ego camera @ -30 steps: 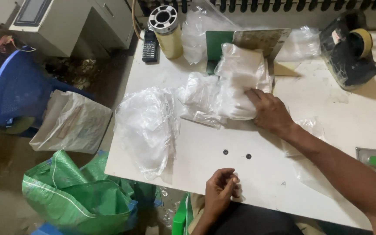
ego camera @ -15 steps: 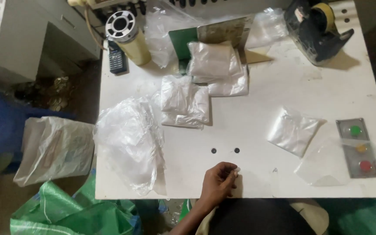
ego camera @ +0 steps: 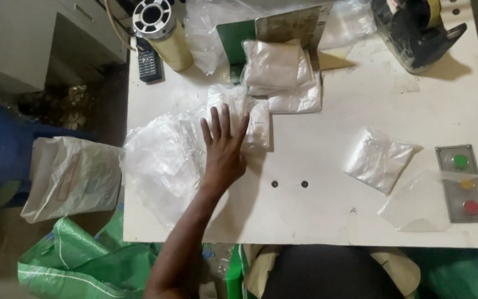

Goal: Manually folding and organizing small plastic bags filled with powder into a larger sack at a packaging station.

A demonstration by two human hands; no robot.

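A white worktop (ego camera: 327, 221) seen from above. The left hand (ego camera: 223, 148) lies flat, fingers spread and gripping nothing, on a clear plastic packet of white powder (ego camera: 250, 116) at the worktop's left-centre, just beside a heap of empty clear bags (ego camera: 164, 160). The right hand is out of view. Two more filled packets (ego camera: 280, 72) are stacked behind, against a green block (ego camera: 232, 34). Another packet (ego camera: 377, 160) lies well apart on the right, near a grey panel with green, yellow and red buttons (ego camera: 463, 182).
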